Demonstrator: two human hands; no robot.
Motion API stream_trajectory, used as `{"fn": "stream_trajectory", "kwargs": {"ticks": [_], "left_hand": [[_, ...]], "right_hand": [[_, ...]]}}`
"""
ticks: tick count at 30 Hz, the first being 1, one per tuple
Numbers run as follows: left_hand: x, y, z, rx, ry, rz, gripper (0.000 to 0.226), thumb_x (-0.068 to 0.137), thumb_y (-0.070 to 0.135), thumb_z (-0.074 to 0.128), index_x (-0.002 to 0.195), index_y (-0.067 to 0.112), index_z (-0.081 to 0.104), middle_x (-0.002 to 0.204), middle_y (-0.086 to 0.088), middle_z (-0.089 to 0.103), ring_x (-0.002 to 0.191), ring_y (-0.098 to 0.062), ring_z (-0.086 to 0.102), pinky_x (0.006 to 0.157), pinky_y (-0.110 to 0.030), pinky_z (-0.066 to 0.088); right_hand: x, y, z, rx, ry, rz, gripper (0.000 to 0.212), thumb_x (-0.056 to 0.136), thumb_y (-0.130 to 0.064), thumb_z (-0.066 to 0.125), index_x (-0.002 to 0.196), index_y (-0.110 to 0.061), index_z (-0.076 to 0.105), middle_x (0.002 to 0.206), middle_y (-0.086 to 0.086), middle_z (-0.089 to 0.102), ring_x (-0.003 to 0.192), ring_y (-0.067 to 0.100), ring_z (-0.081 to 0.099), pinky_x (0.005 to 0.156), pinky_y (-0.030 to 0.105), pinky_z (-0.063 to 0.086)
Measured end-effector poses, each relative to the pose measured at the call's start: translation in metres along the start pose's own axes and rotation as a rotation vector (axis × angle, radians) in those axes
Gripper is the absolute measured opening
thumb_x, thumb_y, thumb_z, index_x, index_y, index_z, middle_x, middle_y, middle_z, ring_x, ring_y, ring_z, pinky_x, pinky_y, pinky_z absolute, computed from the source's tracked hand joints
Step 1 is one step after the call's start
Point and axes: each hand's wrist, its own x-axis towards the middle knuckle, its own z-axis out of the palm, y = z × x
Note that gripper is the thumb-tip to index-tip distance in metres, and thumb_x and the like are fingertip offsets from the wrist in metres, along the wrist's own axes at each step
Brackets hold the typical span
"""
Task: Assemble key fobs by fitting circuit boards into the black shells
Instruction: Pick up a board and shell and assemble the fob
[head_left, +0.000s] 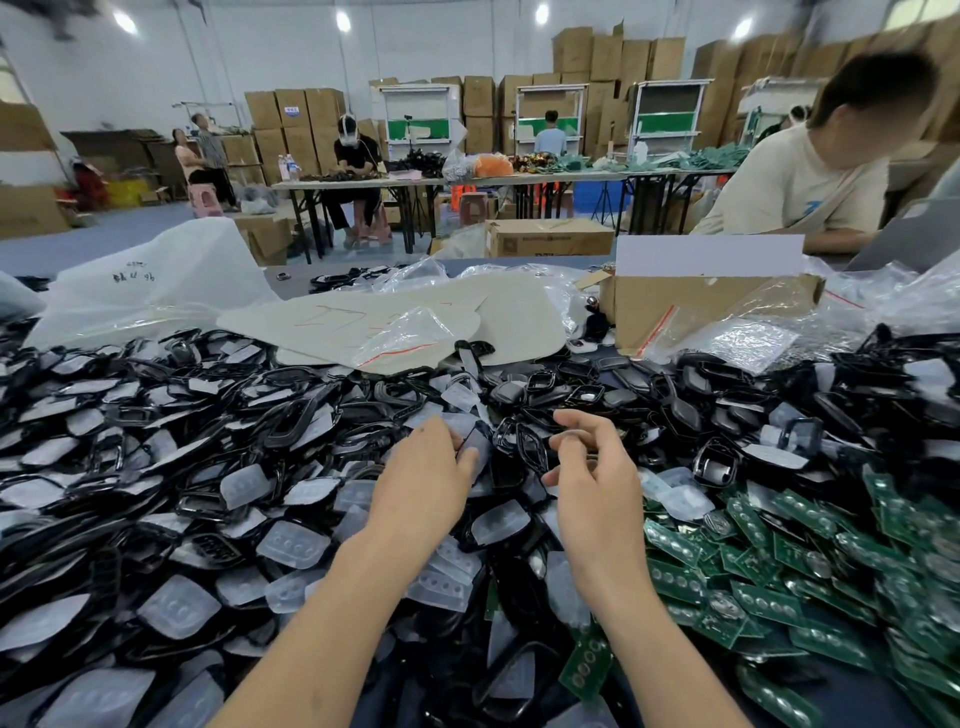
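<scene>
Left hand (421, 483): pinching a black plastic key-fob shell (477, 441) over the heap of black shells (156, 467).
Right hand (597, 483): relaxed, fingers loosely curled, just beside that shell.
Green rectangular circuit boards (779, 571): piled at right.

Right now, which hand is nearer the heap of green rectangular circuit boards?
Right. The right hand hovers just left of the heap of green circuit boards; the left hand is farther left, pinching a black plastic shell.
</scene>
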Motion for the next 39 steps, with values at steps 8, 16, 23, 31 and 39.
{"fn": "stream_trajectory", "kwargs": {"ticks": [8,16,23,31,39], "left_hand": [[-0.031,-0.003,-0.013,-0.58,0.039,0.054,0.01,0.095,0.033,0.064,0.09,0.029,0.057,0.078,0.002,0.069,0.066,-0.016,0.066,0.063,-0.024,0.053],[-0.05,0.006,-0.007,-0.871,-0.057,0.122,0.004,0.096,0.014,0.064,0.098,0.017,0.064,0.072,0.005,0.071,0.063,-0.006,0.065,0.06,-0.018,0.053],[-0.054,-0.002,-0.008,-0.903,-0.222,0.094,0.021,0.1,0.007,0.057,0.115,0.021,0.06,0.069,0.002,0.068,0.065,-0.011,0.063,0.061,-0.021,0.052],[-0.055,-0.001,-0.008,-1.068,-0.275,0.009,0.031,0.104,0.007,0.044,0.115,0.025,0.067,0.08,-0.007,0.071,0.072,-0.015,0.063,0.065,-0.023,0.053],[-0.052,-0.002,-0.007,-0.971,-0.191,0.044,0.021,0.099,0.008,0.058,0.113,0.023,0.066,0.067,-0.001,0.065,0.063,-0.011,0.06,0.062,-0.021,0.052]], "right_hand": [[-0.002,-0.007,0.002,0.195,-0.251,0.075,0.017,0.101,-0.032,0.058,0.113,-0.042,0.065,0.084,-0.021,0.067,0.069,0.004,0.063,0.06,0.021,0.048],[-0.001,-0.007,0.004,0.295,-0.371,0.07,0.014,0.101,-0.016,0.06,0.096,-0.007,0.07,0.058,-0.004,0.061,0.049,0.007,0.054,0.046,0.02,0.046],[0.0,-0.002,0.005,0.295,-0.365,0.128,0.021,0.1,-0.019,0.061,0.083,-0.025,0.072,0.059,-0.006,0.061,0.048,0.009,0.054,0.044,0.02,0.044],[0.002,0.0,0.006,0.362,-0.348,0.159,0.015,0.102,-0.012,0.055,0.096,-0.013,0.068,0.059,-0.003,0.062,0.048,0.01,0.053,0.045,0.021,0.045],[0.0,-0.002,0.006,0.346,-0.371,0.141,0.012,0.102,-0.013,0.055,0.101,-0.008,0.067,0.06,-0.001,0.062,0.05,0.01,0.057,0.047,0.021,0.047]]}}
